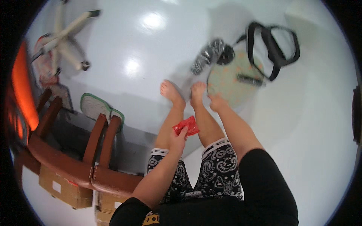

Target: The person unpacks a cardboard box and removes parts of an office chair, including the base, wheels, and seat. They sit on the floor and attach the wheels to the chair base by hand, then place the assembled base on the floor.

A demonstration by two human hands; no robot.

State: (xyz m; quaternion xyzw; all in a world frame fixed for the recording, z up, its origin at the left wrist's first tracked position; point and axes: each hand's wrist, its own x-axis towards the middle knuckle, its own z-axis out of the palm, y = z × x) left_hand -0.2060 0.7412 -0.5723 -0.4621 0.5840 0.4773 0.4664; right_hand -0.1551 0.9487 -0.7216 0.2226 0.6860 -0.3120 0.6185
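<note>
In front of my legs, my left hand (179, 139) is closed on a red plastic packet (187, 126), shiny and crinkled. My right arm stretches forward, and my right hand (217, 102) is at the near left edge of a round, pale green top (232, 90) with orange spots. Its fingers are blurred, so whether they hold anything is unclear. On that round top lies a dark cylinder (249, 80). Near its far edge is a black round piece (226, 55), beside a bundle in clear, crinkled wrapping (206, 58).
Beyond the round top stands a black looped frame or strap (273, 49). At the far left is a pale chair base (62, 39) with casters. Brown padded furniture (113, 179), a green-edged pad (96, 106), cardboard boxes (64, 186) and an orange object (24, 90) are on my left.
</note>
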